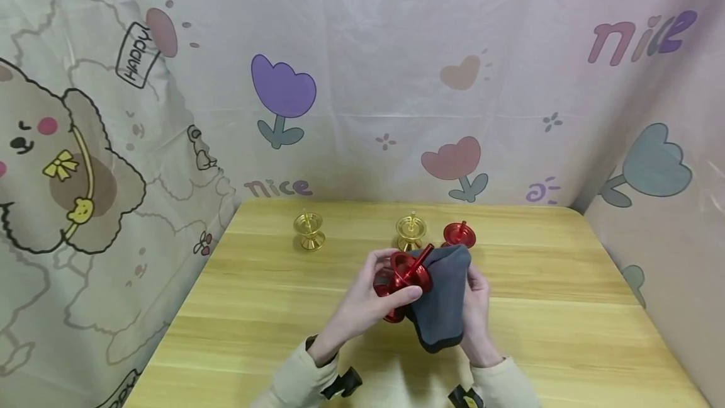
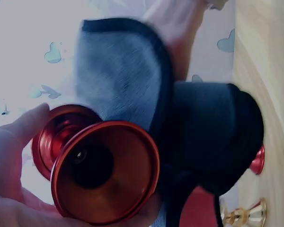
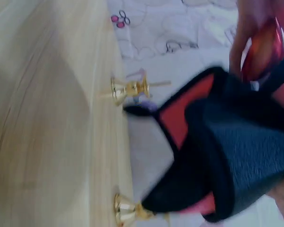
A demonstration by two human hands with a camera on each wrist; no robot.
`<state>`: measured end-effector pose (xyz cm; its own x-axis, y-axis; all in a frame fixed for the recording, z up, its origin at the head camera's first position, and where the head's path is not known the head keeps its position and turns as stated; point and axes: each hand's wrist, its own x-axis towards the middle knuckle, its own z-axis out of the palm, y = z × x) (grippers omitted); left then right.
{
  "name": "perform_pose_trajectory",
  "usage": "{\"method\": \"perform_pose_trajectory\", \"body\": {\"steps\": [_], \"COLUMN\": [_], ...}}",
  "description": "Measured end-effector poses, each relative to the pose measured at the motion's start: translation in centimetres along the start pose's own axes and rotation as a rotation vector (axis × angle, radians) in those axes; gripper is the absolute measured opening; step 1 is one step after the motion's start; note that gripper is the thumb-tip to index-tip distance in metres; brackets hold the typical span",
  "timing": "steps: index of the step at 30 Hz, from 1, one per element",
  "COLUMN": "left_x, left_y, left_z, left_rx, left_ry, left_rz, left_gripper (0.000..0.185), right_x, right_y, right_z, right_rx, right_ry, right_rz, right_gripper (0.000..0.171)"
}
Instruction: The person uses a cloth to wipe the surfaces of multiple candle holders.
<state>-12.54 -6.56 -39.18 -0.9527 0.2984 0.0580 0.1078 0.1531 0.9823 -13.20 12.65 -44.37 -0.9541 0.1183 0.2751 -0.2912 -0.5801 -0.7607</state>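
Over the wooden table (image 1: 566, 307), your right hand (image 1: 478, 313) grips a grey cloth (image 1: 444, 298) bunched against a red stand (image 1: 403, 282), which your left hand (image 1: 368, 298) holds tilted just above the tabletop, thumb and fingers curled round its flared cup. Behind them stand a gold stand (image 1: 411, 232) and a second red one (image 1: 459, 234) just beside it, with another gold stand (image 1: 309, 230) well apart to the left.
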Motion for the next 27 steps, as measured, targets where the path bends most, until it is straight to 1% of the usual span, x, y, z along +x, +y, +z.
{"method": "perform_pose_trajectory", "body": {"steps": [3, 6, 8, 10, 12, 15, 17, 19, 21, 22, 24, 25, 27], "left_x": [0.1, 0.1, 0.1, 0.0, -0.1, -0.1, -0.2, -0.2, -0.3, -0.3, -0.3, -0.2, -0.2], "left_y": [-0.3, -0.4, -0.5, -0.5, -0.6, -0.7, -0.6, -0.6, -0.6, -0.7, -0.7, -0.7, -0.7], "left_z": [0.4, 0.6, 0.6, 0.6, 0.5, 0.4, 0.3, 0.3, 0.4, 0.4, 0.6, 0.6, 0.8], "left_rx": [-0.027, -0.042, -0.04, -0.037, -0.028, 0.005, 0.043, 0.073, 0.092, 0.093, 0.084, 0.083, 0.081], "left_ry": [0.012, 0.008, -0.005, -0.017, -0.026, -0.043, -0.05, -0.07, -0.089, -0.098, -0.117, -0.118, -0.113], "left_rz": [0.01, 0.037, 0.058, 0.085, 0.104, 0.133, 0.147, 0.162, 0.169, 0.169, 0.167, 0.167, 0.169], "left_gripper": [0.064, 0.062, 0.062, 0.062, 0.062, 0.061, 0.061, 0.061, 0.061, 0.061, 0.06, 0.06, 0.06], "right_x": [-0.1, 0.2, 0.6, 1.1, 1.6, 2.1, 2.1, 2.1, 2.0, 1.9, 1.8, 1.7, 1.5], "right_y": [0.7, 1.0, 1.0, 0.7, 0.2, -0.4, -0.8, -0.9, -1.0, -1.0, -0.9, -0.8, -0.7], "right_z": [0.6, 0.5, 0.1, -0.3, -0.7, -1.0, -1.1, -1.1, -1.0, -0.9, -0.8, -0.7, -0.6], "right_rx": [-0.048, -0.138, -0.221, -0.304, -0.363, -0.414, -0.427, -0.423, -0.401, -0.391, -0.382, -0.384, -0.386], "right_ry": [-0.017, -0.115, -0.212, -0.319, -0.405, -0.493, -0.519, -0.534, -0.535, -0.531, -0.514, -0.502, -0.469], "right_rz": [-0.079, -0.157, -0.197, -0.214, -0.208, -0.179, -0.144, -0.108, -0.064, -0.05, -0.04, -0.042, -0.06], "right_gripper": [0.023, 0.023, 0.024, 0.026, 0.025, 0.018, 0.015, 0.012, 0.009, 0.01, 0.013, 0.015, 0.014]}}
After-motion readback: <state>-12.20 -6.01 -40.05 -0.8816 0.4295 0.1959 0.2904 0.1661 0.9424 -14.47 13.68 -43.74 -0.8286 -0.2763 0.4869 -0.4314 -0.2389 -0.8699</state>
